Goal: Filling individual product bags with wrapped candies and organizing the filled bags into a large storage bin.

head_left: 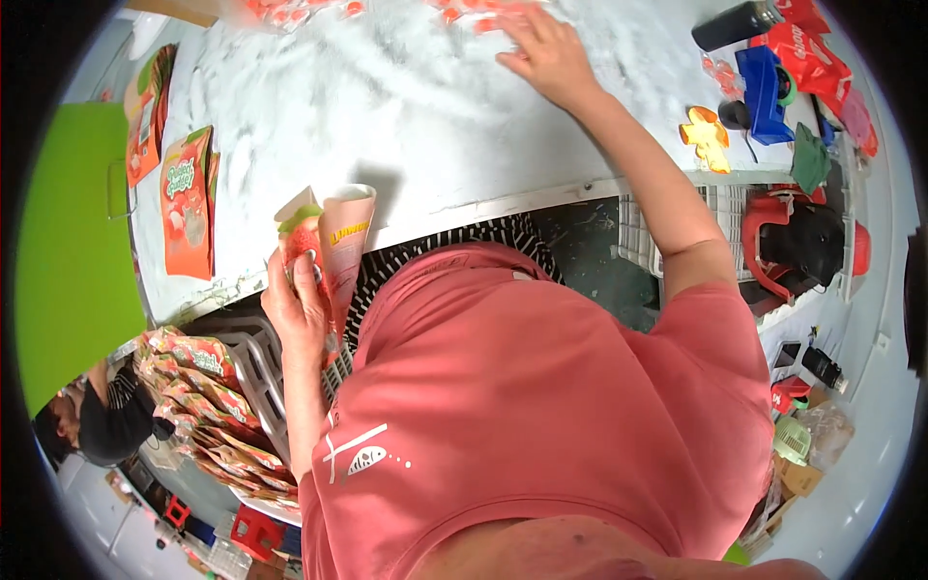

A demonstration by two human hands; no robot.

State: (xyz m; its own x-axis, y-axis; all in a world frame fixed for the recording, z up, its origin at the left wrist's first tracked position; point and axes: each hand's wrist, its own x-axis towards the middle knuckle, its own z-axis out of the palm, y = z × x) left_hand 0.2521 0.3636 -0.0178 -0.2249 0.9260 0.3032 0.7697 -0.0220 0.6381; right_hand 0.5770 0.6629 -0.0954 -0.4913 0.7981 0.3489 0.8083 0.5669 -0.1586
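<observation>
My left hand (295,300) is closed round a red printed pouch (307,230) at the table's near edge. The pouch stands upright, with its top spread open and a pale inner side showing. Across the table, my right hand (553,60) reaches to the far edge of the view, thumb apart from the fingers. Its fingertips lie at several small clear-wrapped red pieces (474,14), and I see nothing gripped in it. More wrapped red pieces (290,12) lie to the left of them.
Flat red pouches (188,208) lie at the table's left side. A crate below holds many filled pouches (208,387). At the right are a black bottle (739,26), a blue tape dispenser (764,92) and a yellow cutout (706,138). Another person (111,416) is at lower left.
</observation>
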